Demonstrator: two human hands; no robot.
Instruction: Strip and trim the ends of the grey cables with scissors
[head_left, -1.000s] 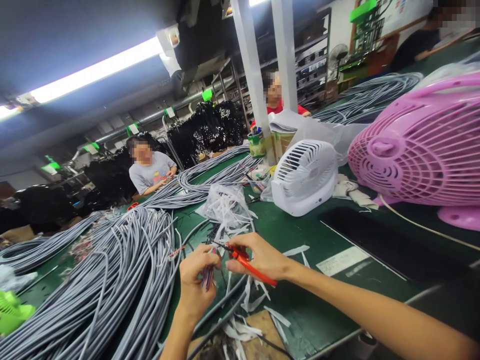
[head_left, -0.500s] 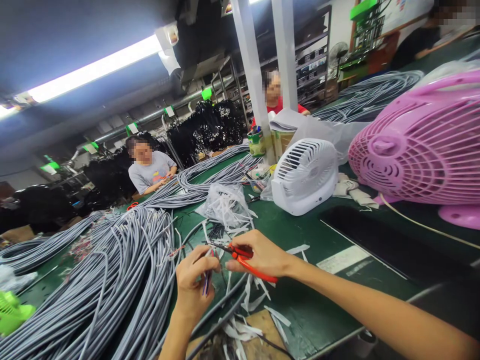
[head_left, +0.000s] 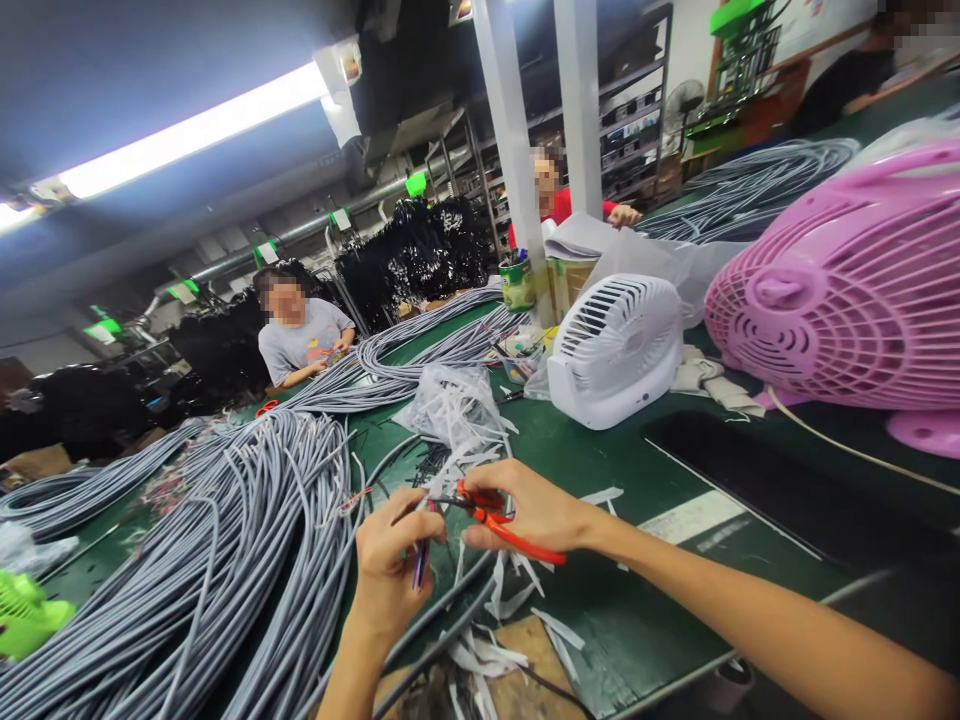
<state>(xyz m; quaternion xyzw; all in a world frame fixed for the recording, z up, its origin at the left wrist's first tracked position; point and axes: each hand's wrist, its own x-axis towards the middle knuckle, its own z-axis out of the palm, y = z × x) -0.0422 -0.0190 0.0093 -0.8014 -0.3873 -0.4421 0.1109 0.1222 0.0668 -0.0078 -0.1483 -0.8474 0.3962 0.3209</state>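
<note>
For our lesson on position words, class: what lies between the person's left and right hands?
In the head view, the dark front end of the red-handled tool spans the gap, reaching from the right hand toward the left hand, which holds thin wires.

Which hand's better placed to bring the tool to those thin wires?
Probably the right hand: it holds the red-handled tool, tip pointing toward the left hand. The left grips the thin wires, so it seems suited to steadying them.

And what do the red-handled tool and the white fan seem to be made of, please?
Red-handled tool: probably plastic grips, smooth, evenly red; dark, dull, slim tip likely metal. White fan: likely hard plastic, satiny, judging by its moulded slats.
</note>
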